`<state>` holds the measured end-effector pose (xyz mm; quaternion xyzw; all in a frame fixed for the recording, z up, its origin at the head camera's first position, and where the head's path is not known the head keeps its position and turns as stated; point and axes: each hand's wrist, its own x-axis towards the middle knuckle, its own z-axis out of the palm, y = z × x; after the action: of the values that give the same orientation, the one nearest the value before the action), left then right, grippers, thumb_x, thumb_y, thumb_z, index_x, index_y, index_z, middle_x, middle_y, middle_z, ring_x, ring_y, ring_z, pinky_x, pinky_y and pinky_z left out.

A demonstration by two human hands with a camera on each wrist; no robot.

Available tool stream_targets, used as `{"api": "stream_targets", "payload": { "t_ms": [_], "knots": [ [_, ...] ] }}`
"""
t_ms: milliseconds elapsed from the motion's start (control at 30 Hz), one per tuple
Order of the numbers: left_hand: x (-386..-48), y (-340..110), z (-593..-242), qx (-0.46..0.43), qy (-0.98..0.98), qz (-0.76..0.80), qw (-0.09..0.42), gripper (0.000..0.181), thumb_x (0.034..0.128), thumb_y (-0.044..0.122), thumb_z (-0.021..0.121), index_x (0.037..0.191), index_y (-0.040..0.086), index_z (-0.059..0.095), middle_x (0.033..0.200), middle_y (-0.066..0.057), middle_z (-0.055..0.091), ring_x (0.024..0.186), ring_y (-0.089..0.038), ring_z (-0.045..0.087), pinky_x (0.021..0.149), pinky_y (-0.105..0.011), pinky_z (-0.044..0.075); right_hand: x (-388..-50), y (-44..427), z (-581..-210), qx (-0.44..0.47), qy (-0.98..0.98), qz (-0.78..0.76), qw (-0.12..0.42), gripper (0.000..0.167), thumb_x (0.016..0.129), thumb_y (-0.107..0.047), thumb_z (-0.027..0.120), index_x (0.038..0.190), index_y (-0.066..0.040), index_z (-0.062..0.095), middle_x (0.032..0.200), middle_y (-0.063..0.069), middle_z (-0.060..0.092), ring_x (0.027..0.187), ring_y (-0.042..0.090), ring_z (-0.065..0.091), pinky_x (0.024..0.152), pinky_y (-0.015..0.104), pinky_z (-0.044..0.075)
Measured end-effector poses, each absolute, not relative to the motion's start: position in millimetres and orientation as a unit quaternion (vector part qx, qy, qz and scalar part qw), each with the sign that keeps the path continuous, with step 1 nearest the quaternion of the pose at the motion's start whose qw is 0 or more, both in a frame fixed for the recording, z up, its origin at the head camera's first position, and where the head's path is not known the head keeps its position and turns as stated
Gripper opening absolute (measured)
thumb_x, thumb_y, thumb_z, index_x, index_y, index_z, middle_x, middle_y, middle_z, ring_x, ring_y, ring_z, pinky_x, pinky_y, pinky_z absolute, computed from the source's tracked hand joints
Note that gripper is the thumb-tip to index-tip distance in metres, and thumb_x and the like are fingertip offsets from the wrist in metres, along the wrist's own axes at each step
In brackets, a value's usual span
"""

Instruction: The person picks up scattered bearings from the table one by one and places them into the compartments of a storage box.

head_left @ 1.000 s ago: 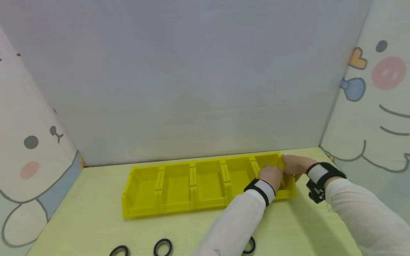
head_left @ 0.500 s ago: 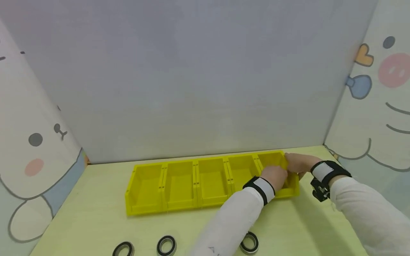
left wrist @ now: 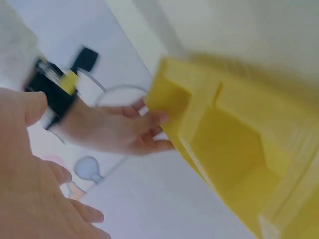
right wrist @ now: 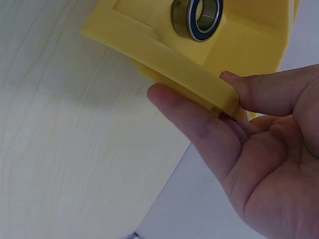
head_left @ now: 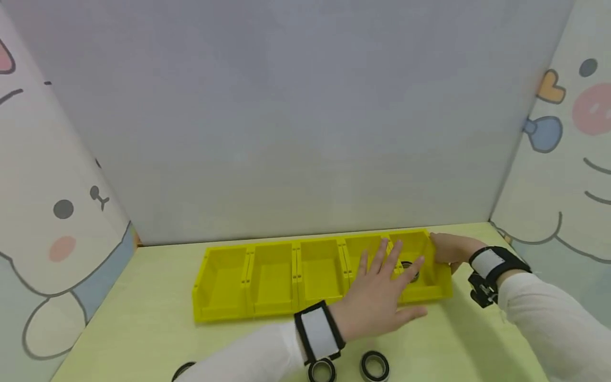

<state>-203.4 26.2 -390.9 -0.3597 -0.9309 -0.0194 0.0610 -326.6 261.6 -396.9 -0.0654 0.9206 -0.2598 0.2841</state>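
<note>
A row of joined yellow bins (head_left: 270,309) stands on the table. My right hand (head_left: 451,249) grips the right side wall of the end bin, the thumb (right wrist: 264,94) inside and the fingers outside. In that rightmost bin lies a ball bearing (right wrist: 182,20), a metal ring with a dark seal; in the head view my left fingers partly cover it. My left hand (head_left: 377,302) hovers in front of the right-hand bins, fingers spread and straight, holding nothing. Below it on the table lie two more bearings, one bearing (head_left: 365,366) to the right and another bearing (head_left: 312,372) by the wrist strap.
Part of a further bearing (head_left: 181,369) shows beside the left sleeve (head_left: 253,350) at the bottom edge. A grey panel (head_left: 305,122) rises behind the bins. Side panels with cartoon prints (head_left: 62,209) flank the pale wooden table (head_left: 143,297).
My left hand has come out of the rightmost bin, moved left and toward me, and spread its fingers; the bearing in that bin now shows. My right hand keeps its hold on the wall.
</note>
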Motion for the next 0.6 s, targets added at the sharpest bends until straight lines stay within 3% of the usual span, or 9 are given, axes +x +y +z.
{"api": "stream_targets", "payload": {
  "t_ms": [133,233,367,500,600],
  "knots": [
    [-170.1,-8.3,-414.0,-0.411,-0.91,-0.046,0.028,0.077,0.0908,0.068,0.031,0.148,0.038,-0.011,0.156,-0.008,-0.018,0.142,-0.032,-0.016,0.11,-0.062,0.011,-326.3,259.0,-400.7,-0.052,0.93,-0.237,0.275,0.05,0.091,0.007,0.045,0.137,0.013,0.026,0.102,0.018,0.054,0.089,0.025,0.062,0.064,0.038,0.057],
    [-153.4,-26.4,-442.2,-0.447,-0.893,-0.046,0.027,0.08,0.0914,0.064,0.038,0.151,0.034,-0.007,0.158,-0.009,-0.012,0.145,-0.032,-0.004,0.108,-0.061,0.021,-325.5,258.6,-401.7,-0.048,0.936,-0.219,0.272,0.058,0.09,0.007,0.045,0.141,0.016,0.018,0.107,0.022,0.052,0.089,0.026,0.061,0.063,0.037,0.057],
    [-135.6,-42.9,-483.1,-0.469,-0.881,-0.019,0.063,0.074,0.0931,0.061,0.038,0.152,0.033,0.004,0.159,-0.005,0.006,0.144,-0.027,0.016,0.102,-0.053,0.036,-324.8,256.2,-400.7,-0.049,0.937,-0.213,0.272,0.065,0.088,0.007,0.048,0.142,0.016,0.013,0.116,0.028,0.049,0.092,0.029,0.061,0.064,0.036,0.057],
    [-126.9,-50.1,-504.0,-0.473,-0.879,-0.009,0.058,0.06,0.0957,0.058,0.034,0.15,0.039,0.016,0.157,0.0,0.02,0.141,-0.023,0.028,0.098,-0.049,0.041,-327.2,256.7,-400.3,-0.051,0.94,-0.204,0.269,0.067,0.087,0.006,0.048,0.142,0.016,0.012,0.118,0.029,0.047,0.091,0.028,0.06,0.063,0.036,0.057],
    [-126.6,-52.8,-500.1,-0.477,-0.878,-0.044,0.0,0.057,0.0972,0.055,0.034,0.15,0.041,0.017,0.157,0.0,0.021,0.14,-0.025,0.029,0.098,-0.049,0.041,-329.5,258.4,-401.1,-0.049,0.941,-0.2,0.267,0.069,0.087,0.006,0.049,0.143,0.016,0.01,0.118,0.029,0.048,0.088,0.026,0.059,0.063,0.035,0.057]
  ]
}}
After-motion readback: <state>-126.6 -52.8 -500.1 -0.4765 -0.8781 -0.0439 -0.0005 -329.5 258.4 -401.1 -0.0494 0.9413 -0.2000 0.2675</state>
